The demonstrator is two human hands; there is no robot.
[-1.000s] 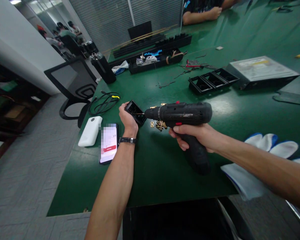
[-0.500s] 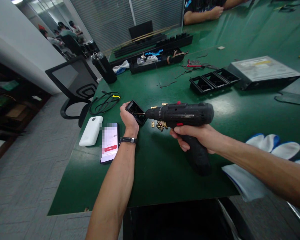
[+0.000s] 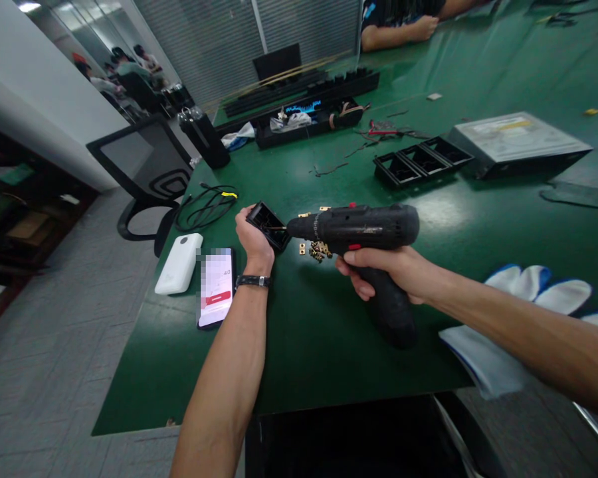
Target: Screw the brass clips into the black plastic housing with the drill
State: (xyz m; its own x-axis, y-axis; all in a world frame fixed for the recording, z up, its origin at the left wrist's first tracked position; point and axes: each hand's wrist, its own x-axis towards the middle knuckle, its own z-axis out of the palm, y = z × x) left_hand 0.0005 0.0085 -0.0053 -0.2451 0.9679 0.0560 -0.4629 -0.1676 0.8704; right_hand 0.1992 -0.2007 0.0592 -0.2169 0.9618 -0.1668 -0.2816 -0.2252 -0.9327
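My left hand is wrapped round a small black open box, which is tilted on the left-centre of the green table. A black power drill lies level across the middle, its grip in my right hand. The drill's thin bit points left and reaches into the box; its tip is too small to make out. Below the drill's nose sits a pile of small brass-coloured screws, with a few brass plates beside it.
Left of my forearm lie a phone and a white power bank. A coiled cable is behind them. Black frames and a metal box stand back right. White gloves lie right. A person's arm rests across the table.
The whole view has shifted slightly, so things appear a little further left. Both hands keep their hold, and the drill bit stays at the box.
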